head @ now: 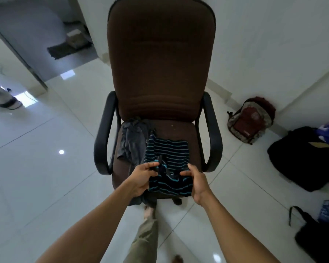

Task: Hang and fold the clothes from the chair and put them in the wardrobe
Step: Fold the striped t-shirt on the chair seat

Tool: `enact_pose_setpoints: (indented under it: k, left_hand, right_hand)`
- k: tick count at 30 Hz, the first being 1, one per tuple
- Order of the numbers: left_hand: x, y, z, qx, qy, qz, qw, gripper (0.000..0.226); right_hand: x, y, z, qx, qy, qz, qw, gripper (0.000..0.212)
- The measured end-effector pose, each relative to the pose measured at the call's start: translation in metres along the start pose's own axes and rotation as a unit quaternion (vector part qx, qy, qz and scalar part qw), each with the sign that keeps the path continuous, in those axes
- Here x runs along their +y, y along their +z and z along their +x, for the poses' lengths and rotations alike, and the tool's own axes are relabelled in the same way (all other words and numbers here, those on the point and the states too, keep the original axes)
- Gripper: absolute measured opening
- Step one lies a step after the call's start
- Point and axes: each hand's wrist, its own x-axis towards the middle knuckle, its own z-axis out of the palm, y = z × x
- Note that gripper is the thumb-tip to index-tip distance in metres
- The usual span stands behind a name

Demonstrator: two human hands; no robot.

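Head view: a person stands at the front edge of a brown office chair point(160, 63) and looks down on its seat, both forearms reaching in.
Striped shirt point(169, 149): navy with teal stripes, spread over the middle of the seat. Its far part lies flat; its near part is bunched and lifted at the front edge.
Left hand point(142, 177): thumb and fingers pinch a dark fold of the striped shirt at its near left side, apparently to lift that edge and turn it over.
Right hand point(196, 181): fingers curled onto the near right side of the same shirt, gripping the cloth so the two sides rise evenly.
Reason for the seat: it looks to serve as the flat folding surface, which would explain why the shirt is laid out rather than held in the air.
Grey garment point(130, 143): crumpled along the left edge of the seat, touching the striped shirt and partly spilling toward the front left corner, seemingly waiting its turn.
Step, as I judge it: folding the striped shirt; nothing is hung yet.
Wardrobe: not in view.
Around the chair: a red and grey backpack point(252, 120) against the wall, and a black bag point(300, 160) on the white tiled floor point(46, 168) to the right.
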Motion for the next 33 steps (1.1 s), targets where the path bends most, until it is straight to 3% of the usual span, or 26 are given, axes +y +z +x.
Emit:
enact_pose_setpoints:
  k: [5, 10, 16, 20, 26, 31, 33]
  left_hand:
    - [-0.053, -0.007, -0.009, 0.008, -0.067, 0.034, 0.997, 0.042]
    - [-0.039, -0.019, 0.028, 0.014, -0.061, 0.049, 0.997, 0.040]
    - [0.017, -0.021, 0.080, 0.036, -0.006, 0.066, 0.997, 0.036]
    - [0.036, -0.033, 0.135, 0.064, 0.064, 0.159, 0.983, 0.044]
    - [0.022, -0.063, 0.235, 0.041, 0.091, 0.352, 0.931, 0.057]
    - [0.014, -0.066, 0.278, 0.094, 0.111, 0.372, 0.917, 0.061]
    - [0.009, -0.063, 0.284, 0.119, 0.129, 0.356, 0.918, 0.063]
  right_hand:
    - [0.048, -0.014, -0.008, 0.005, 0.076, -0.025, 0.997, 0.046]
    - [0.027, -0.002, 0.025, 0.008, 0.060, -0.028, 0.998, 0.038]
    - [-0.025, 0.013, 0.084, 0.031, 0.014, -0.027, 0.999, 0.031]
    - [-0.041, 0.018, 0.131, 0.052, -0.053, -0.098, 0.992, 0.014]
    - [-0.013, 0.010, 0.223, 0.038, -0.071, -0.257, 0.963, 0.047]
    - [-0.004, 0.014, 0.272, 0.044, -0.106, -0.294, 0.949, 0.046]
    - [0.001, 0.016, 0.281, 0.053, -0.105, -0.280, 0.953, 0.054]
